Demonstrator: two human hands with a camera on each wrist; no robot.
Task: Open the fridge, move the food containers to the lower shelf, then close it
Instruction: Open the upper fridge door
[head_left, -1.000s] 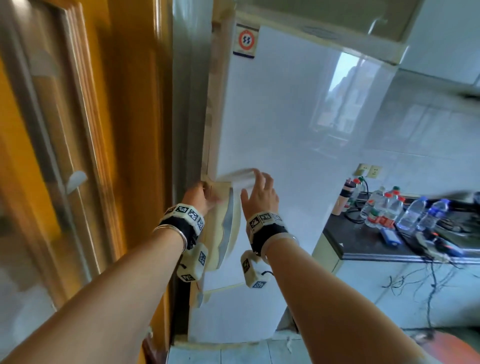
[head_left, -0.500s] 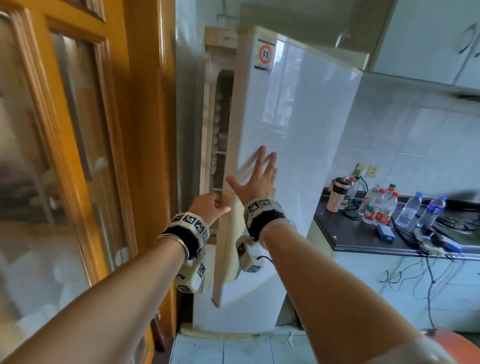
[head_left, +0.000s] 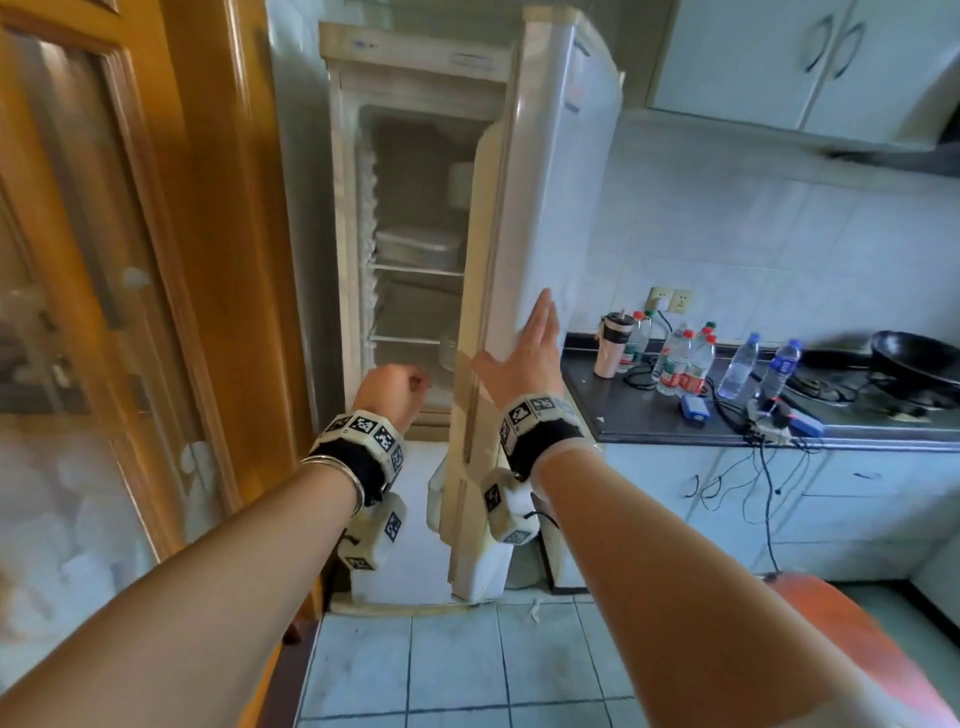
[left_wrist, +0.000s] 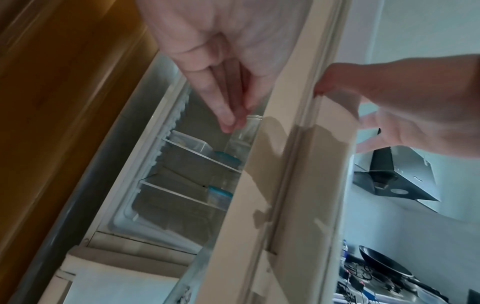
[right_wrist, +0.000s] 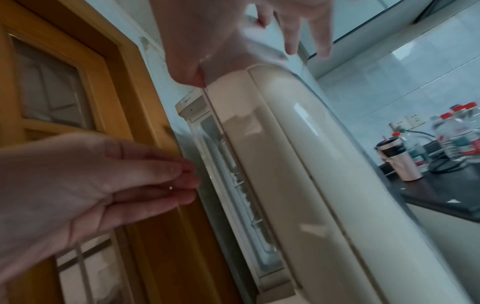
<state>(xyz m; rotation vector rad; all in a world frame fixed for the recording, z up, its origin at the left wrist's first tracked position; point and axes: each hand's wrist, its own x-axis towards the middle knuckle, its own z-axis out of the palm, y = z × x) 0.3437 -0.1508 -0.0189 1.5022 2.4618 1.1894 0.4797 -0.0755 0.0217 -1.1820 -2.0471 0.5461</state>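
Fridge door stands about half open, and the right hand is flat against its outer face near the free edge, fingers straight, thumb hooked round the edge. That looks like a push to swing it wider, not a grasp. The left hand hovers in the gap in front of the fridge compartment, fingers loosely bunched together and holding nothing, probably poised to reach in once there is room.

Inside, a pale lidded food container sits on the upper wire shelf. The left wrist view shows a blue-lidded tub beside it on that shelf, and another blue-lidded one on the shelf below. The door hides the right part of the shelves from the head view, so how many more there are I cannot tell.

So the opening step is nearly done; no container is in hand yet. The worktop to the right carries water bottles and a black wok.
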